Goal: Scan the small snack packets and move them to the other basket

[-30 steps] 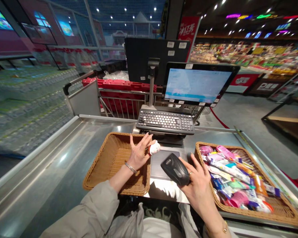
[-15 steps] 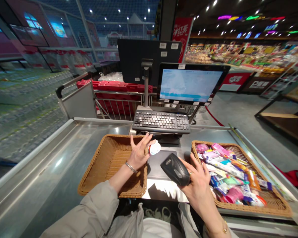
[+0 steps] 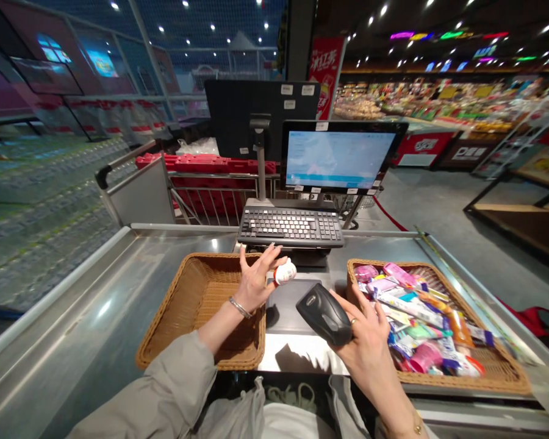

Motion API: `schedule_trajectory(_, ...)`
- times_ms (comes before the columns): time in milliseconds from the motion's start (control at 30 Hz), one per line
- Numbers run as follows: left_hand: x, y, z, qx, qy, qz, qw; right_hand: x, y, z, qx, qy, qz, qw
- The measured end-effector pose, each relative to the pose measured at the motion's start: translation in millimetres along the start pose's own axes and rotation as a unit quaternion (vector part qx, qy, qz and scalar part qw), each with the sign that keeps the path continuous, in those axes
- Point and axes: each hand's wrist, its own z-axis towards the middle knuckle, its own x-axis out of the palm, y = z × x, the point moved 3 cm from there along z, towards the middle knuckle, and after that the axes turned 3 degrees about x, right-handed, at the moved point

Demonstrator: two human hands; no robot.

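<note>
Between the fingertips of my left hand [image 3: 255,285] is a small white-and-red egg-shaped pack [image 3: 285,272], held above the counter's grey plate [image 3: 289,305]. My right hand [image 3: 365,332] grips a black barcode scanner [image 3: 324,314], its front pointing left toward the pack, a short gap away. Under my left wrist stands a brown wicker basket [image 3: 165,317] with a bare bottom where it shows. To the right of my right hand, a second wicker basket [image 3: 507,375] holds a heap of toothpaste-like boxes, pink packs and an orange bottle [image 3: 460,327].
A black keyboard [image 3: 290,225] sits ahead of my hands, below a lit screen [image 3: 338,158] and the back of another monitor [image 3: 260,116]. Raised metal edges [image 3: 64,280] border the counter. A metal trolley [image 3: 205,198] with red crates stands behind it.
The egg-shaped pack has turned in my left fingers, so printing on it now shows. The scanner stays in my right hand, nearly still. The view has shifted slightly.
</note>
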Motion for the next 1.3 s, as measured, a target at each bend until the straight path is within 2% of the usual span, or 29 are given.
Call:
schedule_trajectory(300, -2.0, -8.8, 14.5, 0.021, 0.014, -0.002, 1.000, -5.1, -8.7, -0.3, 0.029, -0.021, 0.014, 0.999)
schedule_trajectory(567, 8.9, -22.4, 34.3, 0.049, 0.034, -0.014, 0.998, -16.6, -25.0, -5.8, 0.068, -0.069, 0.033, 0.995)
schedule_trajectory(700, 18.8, -31.4, 46.0, 0.072, 0.031, -0.029, 0.996, -23.6, -35.1, -11.2, 0.102, -0.083, 0.029, 0.991)
schedule_trajectory(867, 34.9, -44.9, 60.4, 0.092, 0.060, -0.041, 0.993, -28.7, -53.1, -22.3, 0.135, -0.094, 0.002, 0.986)
schedule_trajectory(1033, 50.7, -62.3, 74.5, 0.124, 0.082, -0.058, 0.987, -38.2, -63.4, -32.3, 0.161, -0.148, -0.017, 0.976)
schedule_trajectory(1300, 83.8, -89.2, 87.0, 0.165, 0.120, -0.114, 0.972, -53.8, -85.9, -53.1, 0.243, -0.211, -0.046, 0.946)
